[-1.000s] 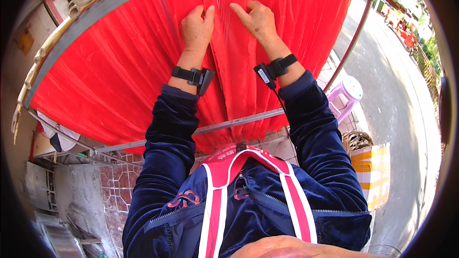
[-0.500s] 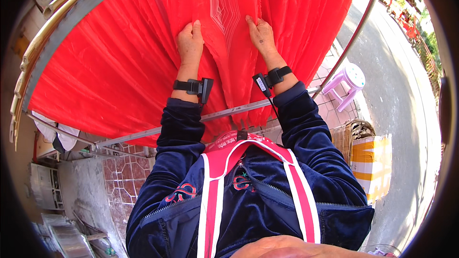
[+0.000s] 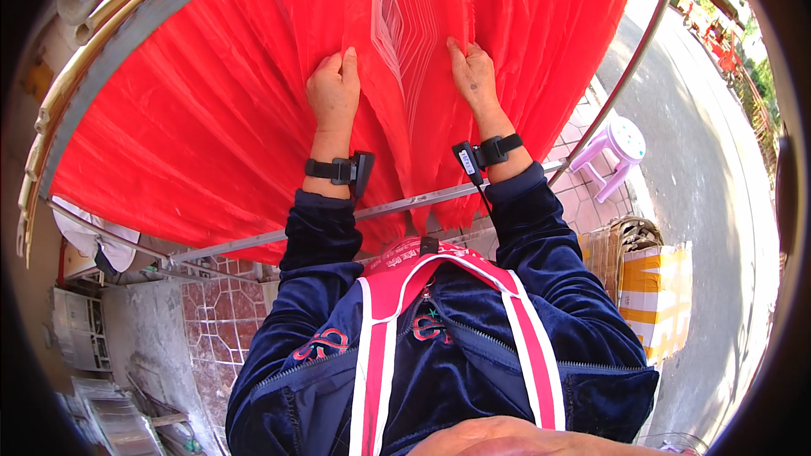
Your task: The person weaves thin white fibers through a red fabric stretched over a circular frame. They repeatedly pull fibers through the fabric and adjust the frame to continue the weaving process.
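Observation:
A wide spread of thin red netting (image 3: 211, 127) lies in long folds over a metal frame (image 3: 414, 201) in front of me. My left hand (image 3: 333, 95) is closed on a gathered fold of it, thumb on top. To the right, my right hand (image 3: 476, 80) pinches another fold. Between the two hands the netting opens into a strip where fine white strands (image 3: 397, 29) run lengthwise. Its lower end hangs past the near bar, close to my red apron (image 3: 405, 255). The fingertips of both hands are partly hidden in the folds.
Bamboo poles (image 3: 80, 59) line the frame's curved left side. On the right, a lilac plastic stool (image 3: 625, 140) stands on paving by a road. A taped carton (image 3: 655, 295) sits nearer to me. Red floor tiles (image 3: 221, 321) show at lower left.
Both hands have drawn slightly toward me, the right one also a little to the right. The white-stranded strip between them has spread wider. Each hand keeps its hold on the netting.

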`<state>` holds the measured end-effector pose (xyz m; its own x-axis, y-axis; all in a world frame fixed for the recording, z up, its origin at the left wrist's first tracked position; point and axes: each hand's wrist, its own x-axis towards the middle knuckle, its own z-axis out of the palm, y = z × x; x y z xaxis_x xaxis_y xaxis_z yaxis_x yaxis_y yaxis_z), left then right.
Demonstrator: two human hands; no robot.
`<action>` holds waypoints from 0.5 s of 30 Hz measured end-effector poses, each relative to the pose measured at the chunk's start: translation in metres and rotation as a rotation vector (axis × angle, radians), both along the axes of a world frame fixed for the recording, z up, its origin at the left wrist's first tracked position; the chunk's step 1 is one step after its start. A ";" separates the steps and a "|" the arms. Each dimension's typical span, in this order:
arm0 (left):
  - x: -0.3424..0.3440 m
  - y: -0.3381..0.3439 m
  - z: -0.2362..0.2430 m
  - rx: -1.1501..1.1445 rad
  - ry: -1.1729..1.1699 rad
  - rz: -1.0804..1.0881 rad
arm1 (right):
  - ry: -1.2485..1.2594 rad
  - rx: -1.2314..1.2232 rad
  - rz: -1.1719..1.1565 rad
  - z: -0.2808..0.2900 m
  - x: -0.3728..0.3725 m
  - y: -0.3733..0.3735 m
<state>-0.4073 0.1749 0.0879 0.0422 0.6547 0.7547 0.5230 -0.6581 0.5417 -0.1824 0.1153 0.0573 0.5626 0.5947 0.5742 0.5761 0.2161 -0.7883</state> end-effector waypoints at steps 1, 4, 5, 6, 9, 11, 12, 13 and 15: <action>0.003 -0.002 0.005 0.023 -0.005 -0.019 | -0.015 -0.005 0.018 0.002 -0.001 -0.002; 0.017 -0.009 0.027 -0.018 -0.070 -0.120 | -0.145 -0.021 0.015 0.019 -0.003 -0.004; 0.022 -0.009 0.038 0.000 -0.077 -0.138 | -0.218 0.031 -0.005 0.029 -0.004 -0.003; 0.027 -0.009 0.049 -0.013 -0.080 -0.156 | -0.295 0.093 -0.025 0.040 -0.007 0.000; 0.040 -0.005 0.086 0.136 -0.007 -0.108 | -0.402 0.118 -0.082 0.083 -0.009 0.005; 0.045 0.004 0.108 0.174 0.025 -0.055 | -0.452 0.124 -0.121 0.114 -0.011 0.011; 0.048 0.009 0.118 0.169 0.022 -0.040 | -0.485 0.149 -0.141 0.128 -0.012 0.016; 0.052 0.015 0.125 0.184 0.017 -0.021 | -0.516 0.172 -0.162 0.139 -0.013 0.020; 0.057 0.025 0.134 0.159 0.028 -0.011 | -0.477 0.100 -0.136 0.154 -0.013 0.025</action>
